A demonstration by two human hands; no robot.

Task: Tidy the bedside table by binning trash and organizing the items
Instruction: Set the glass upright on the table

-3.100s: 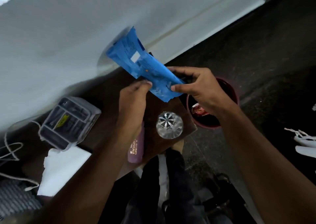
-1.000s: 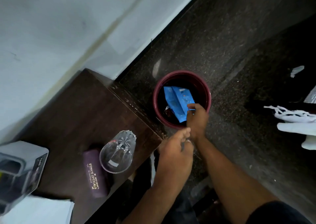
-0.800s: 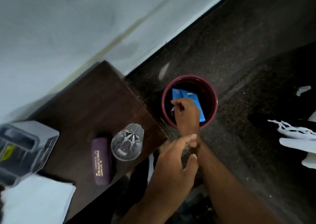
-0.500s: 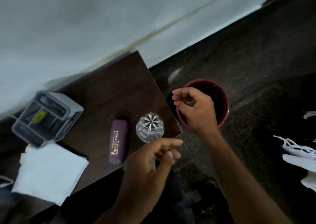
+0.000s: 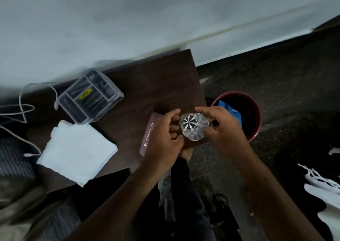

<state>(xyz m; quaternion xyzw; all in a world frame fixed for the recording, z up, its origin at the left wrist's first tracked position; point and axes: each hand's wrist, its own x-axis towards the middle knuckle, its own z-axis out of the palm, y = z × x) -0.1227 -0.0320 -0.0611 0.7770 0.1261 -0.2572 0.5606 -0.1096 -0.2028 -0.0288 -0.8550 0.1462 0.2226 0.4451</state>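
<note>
A cut-glass tumbler (image 5: pixel 194 126) stands near the front right corner of the dark wooden bedside table (image 5: pixel 156 82). My left hand (image 5: pixel 162 137) curls round its left side and my right hand (image 5: pixel 223 126) grips its right side, a finger over the rim. A purple case (image 5: pixel 148 135) lies just left of the glass, partly hidden under my left hand. On the floor to the right of the table stands a maroon bin (image 5: pixel 256 111) with the blue wrapper (image 5: pixel 232 111) inside it.
A clear plastic organizer box (image 5: pixel 90 97) sits at the table's back left, with a folded white napkin (image 5: pixel 77 152) in front of it. A white cable (image 5: pixel 24 110) loops at the far left. White shoes (image 5: pixel 322 181) lie on the dark floor at right.
My right hand put the blue wrapper into the bin, let go and came back to the table. Both hands have now closed round the glass.
</note>
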